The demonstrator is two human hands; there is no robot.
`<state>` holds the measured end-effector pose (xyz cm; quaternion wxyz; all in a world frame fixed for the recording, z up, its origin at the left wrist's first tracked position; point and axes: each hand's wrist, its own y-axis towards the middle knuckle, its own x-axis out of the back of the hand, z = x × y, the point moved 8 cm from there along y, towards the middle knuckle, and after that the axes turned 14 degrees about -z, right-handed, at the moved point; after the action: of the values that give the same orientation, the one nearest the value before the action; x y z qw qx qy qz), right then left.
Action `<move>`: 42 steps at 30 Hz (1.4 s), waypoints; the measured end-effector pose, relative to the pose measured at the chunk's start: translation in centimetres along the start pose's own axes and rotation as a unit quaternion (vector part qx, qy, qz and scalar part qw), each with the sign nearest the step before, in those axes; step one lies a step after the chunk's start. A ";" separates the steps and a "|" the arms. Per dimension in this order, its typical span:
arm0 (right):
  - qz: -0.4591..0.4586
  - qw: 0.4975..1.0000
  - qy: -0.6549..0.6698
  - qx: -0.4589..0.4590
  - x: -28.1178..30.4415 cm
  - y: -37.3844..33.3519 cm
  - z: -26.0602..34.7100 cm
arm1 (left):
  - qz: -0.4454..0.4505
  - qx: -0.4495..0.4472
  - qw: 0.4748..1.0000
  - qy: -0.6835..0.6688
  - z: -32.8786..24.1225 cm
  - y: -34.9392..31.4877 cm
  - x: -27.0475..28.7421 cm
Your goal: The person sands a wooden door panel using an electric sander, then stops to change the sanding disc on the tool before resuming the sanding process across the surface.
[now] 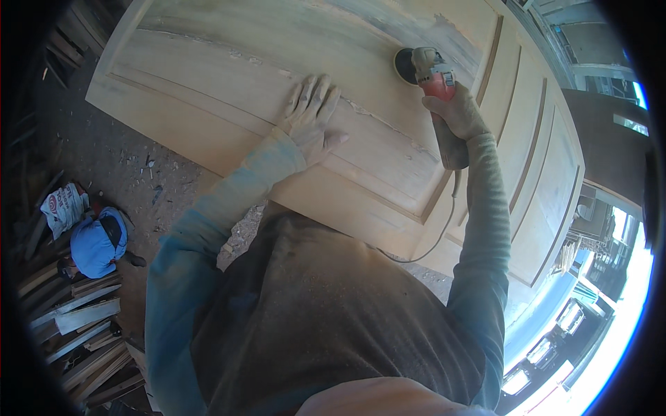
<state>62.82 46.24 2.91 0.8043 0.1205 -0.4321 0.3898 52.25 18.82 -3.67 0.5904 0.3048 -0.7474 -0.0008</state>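
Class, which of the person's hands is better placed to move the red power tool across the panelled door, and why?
Probably the right hand: it grips the power tool, whose disc faces the door. The left hand lies spread on the door, apart from the tool.

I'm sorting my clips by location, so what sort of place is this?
Probably a woodworking shop: a large panelled wooden piece lies before the person, whose right hand grips a corded power tool with a round disc, and wood scraps are heaped at lower left.
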 end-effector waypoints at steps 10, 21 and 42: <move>-0.106 0.986 0.087 -0.095 -4.5 -11.0 1.9 | -0.096 0.177 0.960 0.194 28.0 -1.9 7.1; -0.152 0.983 0.068 -0.075 -14.0 -10.9 12.4 | -0.155 0.304 0.911 0.232 52.1 -5.5 13.5; -0.262 0.946 0.059 -0.180 -7.1 -14.7 0.4 | -0.275 0.303 0.912 -0.011 46.9 -4.2 16.3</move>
<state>71.05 32.46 -0.38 0.9103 0.0594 -0.4003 0.0873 10.86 -8.83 -4.96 0.4379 0.6626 -0.6046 0.0606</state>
